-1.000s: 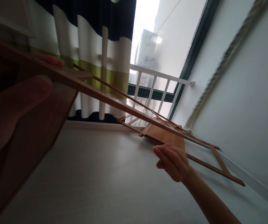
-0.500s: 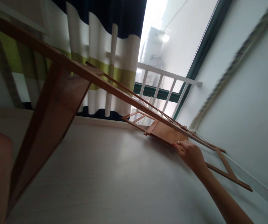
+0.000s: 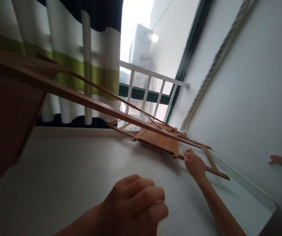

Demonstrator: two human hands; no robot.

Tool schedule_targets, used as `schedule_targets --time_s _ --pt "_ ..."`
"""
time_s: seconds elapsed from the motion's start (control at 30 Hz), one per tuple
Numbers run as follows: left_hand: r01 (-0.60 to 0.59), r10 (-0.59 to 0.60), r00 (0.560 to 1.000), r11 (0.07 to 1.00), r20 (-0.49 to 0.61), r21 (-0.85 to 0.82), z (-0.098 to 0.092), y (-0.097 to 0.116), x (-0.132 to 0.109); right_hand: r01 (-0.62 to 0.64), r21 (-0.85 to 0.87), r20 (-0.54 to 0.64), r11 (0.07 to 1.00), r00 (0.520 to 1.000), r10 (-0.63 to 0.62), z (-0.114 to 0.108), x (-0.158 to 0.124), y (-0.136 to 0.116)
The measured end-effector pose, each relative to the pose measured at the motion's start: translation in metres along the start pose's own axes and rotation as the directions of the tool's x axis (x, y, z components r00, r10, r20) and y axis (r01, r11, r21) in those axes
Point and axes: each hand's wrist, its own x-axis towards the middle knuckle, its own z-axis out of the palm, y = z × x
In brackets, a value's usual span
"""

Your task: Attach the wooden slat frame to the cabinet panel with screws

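Note:
A wooden rack with long rails and flat shelf panels lies tipped over on the pale floor. One long wooden rail [image 3: 89,105] runs from the left edge toward the right, with a large dark shelf panel [image 3: 5,121] below its near end. At the far end is a lighter shelf panel [image 3: 158,139]. My right hand [image 3: 195,165] is closed beside the rack's lower rail, just right of that panel; what its fingers hold, if anything, is hidden. In the foreground, apart from the wood, my left hand [image 3: 138,205] is curled closed, its contents hidden.
Behind the rack hangs a striped curtain [image 3: 72,65] in navy, white and green. A white railing [image 3: 153,77] crosses the window. A rope-like strip [image 3: 207,75] runs down the white wall at right, where a pink speech-bubble-shaped piece [image 3: 276,159] is also fixed.
My left hand has come into the foreground, fingers curled. My right hand has shifted from the far panel's edge to the rail beyond it. The view has swung right.

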Motion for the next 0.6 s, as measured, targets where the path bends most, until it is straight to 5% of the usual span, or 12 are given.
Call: schedule_targets --time_s 0.07,0.13,0.3,0.4,0.6 --pt "0.019 -0.016 0.996 0.999 0.085 -0.04 0.017 -0.013 0.009 -0.045 0.04 0.094 0.998 0.995 0.041 0.002 0.001 0.0" --pt "0.23 -0.216 0.961 0.971 0.17 -0.063 0.037 -0.026 0.01 -0.063 0.103 0.201 0.993 0.979 0.041 0.005 0.002 0.0" --pt "0.64 -0.581 0.737 0.764 0.346 -0.081 0.065 -0.046 -0.002 -0.13 0.305 0.402 0.943 0.916 -0.004 0.015 0.005 -0.005" --pt "0.714 -0.641 0.672 0.694 0.372 -0.094 0.066 -0.051 -0.004 -0.229 0.395 0.477 0.89 0.879 0.014 0.018 0.006 -0.008" --pt "0.777 -0.714 0.619 0.616 0.326 -0.127 0.061 -0.059 -0.008 -0.462 0.501 0.645 0.732 0.763 0.04 0.011 0.002 -0.013"
